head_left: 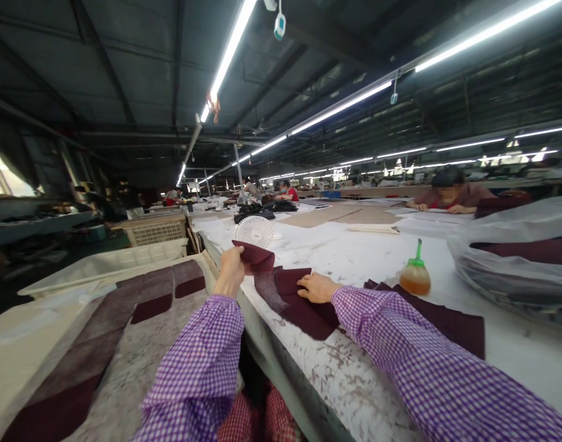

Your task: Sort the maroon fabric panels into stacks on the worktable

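Note:
My left hand (pixel 231 270) is raised at the edge of the white table, its thumb and fingers pinched on the corner of a maroon fabric piece (pixel 261 258). That piece is lifted off the table. My right hand (pixel 318 288) lies on more maroon fabric pieces (pixel 311 313), its fingers spread over their upper edge and pointing left. The pieces overlap, and a greyish underside shows on one of them. Beside my right forearm, further maroon pieces (pixel 451 322) lie partly under the purple checked sleeve.
A squeeze bottle (pixel 415 277) with amber liquid stands right, near a clear plastic bag (pixel 529 258) holding maroon material. A white fan (pixel 253 232) stands ahead. On the left board (pixel 142 368) lie maroon pieces beside a cream tray (pixel 105 264). A person (pixel 449 193) works across the table.

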Demonstrator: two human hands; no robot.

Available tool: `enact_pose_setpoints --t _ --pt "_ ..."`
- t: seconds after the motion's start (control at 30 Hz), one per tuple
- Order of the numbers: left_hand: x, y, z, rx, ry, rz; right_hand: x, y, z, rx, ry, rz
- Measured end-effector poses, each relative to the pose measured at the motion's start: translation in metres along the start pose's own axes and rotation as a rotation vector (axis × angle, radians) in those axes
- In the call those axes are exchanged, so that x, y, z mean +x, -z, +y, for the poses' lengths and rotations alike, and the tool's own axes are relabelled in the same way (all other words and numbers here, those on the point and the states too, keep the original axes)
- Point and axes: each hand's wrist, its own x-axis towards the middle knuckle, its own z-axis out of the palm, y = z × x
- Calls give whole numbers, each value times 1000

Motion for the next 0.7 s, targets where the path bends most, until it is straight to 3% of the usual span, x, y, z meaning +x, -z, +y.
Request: enact_pose_setpoints --t 0.1,0.2,0.33,0.43,0.53,0.63,0.7 --pt "-8 14 9 -101 -16 48 -2 9 1 80 -25 -42" --pt "-31 13 8 -107 -50 7 -11 22 0 197 -38 -50" --pt "-80 -2 1 6 -116 -222 -40 39 -5 402 -45 -63" --pt "-133 -13 -4 101 -172 -421 -73 46 -11 670 -90 -175" --pt "-189 -17 -8 381 -370 -662 -111 48 -17 946 -206 -201" --pt "-231 -15 -13 549 -495 -762 -147 48 -20 868 -274 -127" --pt "-249 -13 -18 560 -544 -786 -166 48 -19 831 -274 -166"
